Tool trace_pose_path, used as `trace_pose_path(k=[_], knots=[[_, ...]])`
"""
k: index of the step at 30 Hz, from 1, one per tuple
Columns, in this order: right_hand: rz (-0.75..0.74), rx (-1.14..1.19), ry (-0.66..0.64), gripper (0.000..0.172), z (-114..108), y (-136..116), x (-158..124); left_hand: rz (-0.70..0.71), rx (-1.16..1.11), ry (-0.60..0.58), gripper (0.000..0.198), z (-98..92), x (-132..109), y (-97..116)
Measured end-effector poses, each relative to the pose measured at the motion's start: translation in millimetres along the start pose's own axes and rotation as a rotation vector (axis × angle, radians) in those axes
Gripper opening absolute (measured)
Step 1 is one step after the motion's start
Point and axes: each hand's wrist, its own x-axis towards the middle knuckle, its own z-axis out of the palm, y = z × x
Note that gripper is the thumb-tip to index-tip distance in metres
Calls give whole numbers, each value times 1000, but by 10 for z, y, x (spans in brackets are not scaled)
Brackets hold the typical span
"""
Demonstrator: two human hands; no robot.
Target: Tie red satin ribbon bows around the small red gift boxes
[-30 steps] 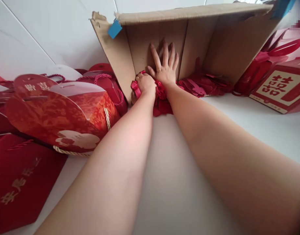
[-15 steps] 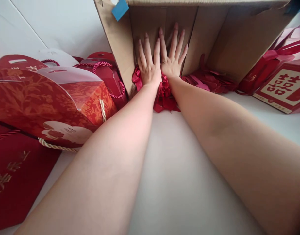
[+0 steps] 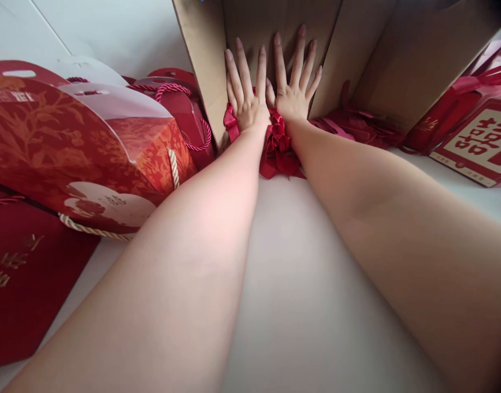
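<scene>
Both arms reach forward into a cardboard box [image 3: 369,65] that lies with its open side towards me. My left hand [image 3: 247,95] is open, fingers spread and pointing up towards the box's inner back. Beside it my right hand [image 3: 293,90] is also open, its fingers fanned out the same way. Red ribbon bows [image 3: 277,142] lie bunched under and between the wrists at the box's mouth; whether the palms press on them is hidden. More flat red and pink pieces [image 3: 352,125] lie in the box to the right of my hands.
Left of the box stand a red floral gift box [image 3: 70,142] with a cream rope handle and dark red boxes [image 3: 199,131] with twisted cords. A dark red bag [image 3: 33,284] lies nearer. At right is a red and cream box [image 3: 475,142]. The white table [image 3: 299,273] runs beneath.
The view has shifted a little, so the box's upper edge and blue tape are mostly out of frame. My fingers have spread slightly wider; both hands stay in the same place at the box.
</scene>
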Motion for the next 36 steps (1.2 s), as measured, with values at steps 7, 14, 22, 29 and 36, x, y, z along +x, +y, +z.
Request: trace_pose_path(k=[7,14,22,29,36], knots=[[-48,11,-59,57,-138,21,-54,11,54,11,57,7,-17,17],[-36,119,4,54,-106,20,-55,-1,89,-42,55,-40,-34,22],[-6,264,25,53,19,-80,5,2,-150,26,48,102,82,-42],[-21,473,-13,48,-737,-239,-424,102,-147,-29,45,-68,65,-124],[-11,571,-339,67,-1641,-260,-1340,406,-137,-275,43,-734,-350,63]])
